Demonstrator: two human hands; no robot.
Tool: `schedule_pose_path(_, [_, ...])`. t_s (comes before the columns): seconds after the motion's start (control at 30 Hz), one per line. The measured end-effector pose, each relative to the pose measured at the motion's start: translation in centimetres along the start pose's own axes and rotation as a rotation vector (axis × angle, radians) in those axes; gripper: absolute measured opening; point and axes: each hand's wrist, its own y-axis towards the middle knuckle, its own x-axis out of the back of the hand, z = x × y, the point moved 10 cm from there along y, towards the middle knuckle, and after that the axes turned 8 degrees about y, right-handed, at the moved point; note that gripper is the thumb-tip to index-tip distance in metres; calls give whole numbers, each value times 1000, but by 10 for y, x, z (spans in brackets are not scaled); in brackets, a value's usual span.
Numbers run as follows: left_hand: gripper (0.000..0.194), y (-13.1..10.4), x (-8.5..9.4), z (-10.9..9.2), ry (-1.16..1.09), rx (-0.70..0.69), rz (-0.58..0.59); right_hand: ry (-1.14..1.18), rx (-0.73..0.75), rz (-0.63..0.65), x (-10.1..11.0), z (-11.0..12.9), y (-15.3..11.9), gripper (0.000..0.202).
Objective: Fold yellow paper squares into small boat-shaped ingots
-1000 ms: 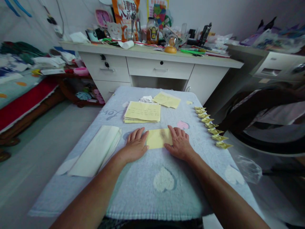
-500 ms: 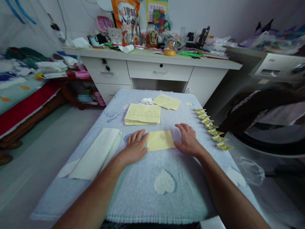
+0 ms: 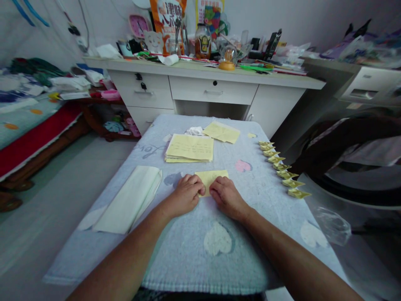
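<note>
A small yellow sheet of paper (image 3: 210,174) lies on the cloth in front of me. My left hand (image 3: 188,192) has its fingers curled and closed at the paper's lower left. Close beside it, my right hand (image 3: 227,195) is likewise closed, its fingertips on the paper's near edge. Both hands hide part of the sheet. Beyond them rests a stack of yellow paper (image 3: 189,147) with handwriting, and farther back are loose yellow sheets (image 3: 222,131). Folded yellow paper boats (image 3: 291,183) stand in a row along the right side.
The table is covered by a blue cloth (image 3: 191,255) with heart prints. A folded white cloth or paper (image 3: 128,205) lies at the left, and crumpled white tissue (image 3: 194,131) sits behind the stack. A white desk (image 3: 200,75) stands beyond; a washing machine (image 3: 360,96) is at the right.
Both hands have gone from lying spread at the sheet's sides to curled fingers on its near edge. My right hand has moved left, toward my left hand. The view has shifted slightly.
</note>
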Motion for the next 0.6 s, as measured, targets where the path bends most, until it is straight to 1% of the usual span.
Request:
schedule_pose_path(0.1, [15,3,-1,3,23,27,-20,-61,-107,-63,2,-13,2,12])
schedule_pose_path(0.13, [11,4,-1,3,30,34,-28,-85,-129,-78,2,-14,1,15])
schedule_pose_path(0.27, [8,4,-3,6,46,62,-62,-179,-198,-135,7,-14,-2,38])
schedule_pose_path(0.33, [6,2,-4,10,44,91,-66,-204,-224,-135,9,-16,-3,48])
schedule_pose_path(0.47, [16,-1,-5,19,34,148,-65,-213,-235,-98,14,-31,-4,74])
schedule_pose_path(0.53, [22,-2,-4,23,37,172,-67,-231,-255,-79,20,-47,-6,87])
schedule_pose_path(0.6, [30,-2,-4,26,50,190,-64,-246,-302,-39,24,-68,-9,95])
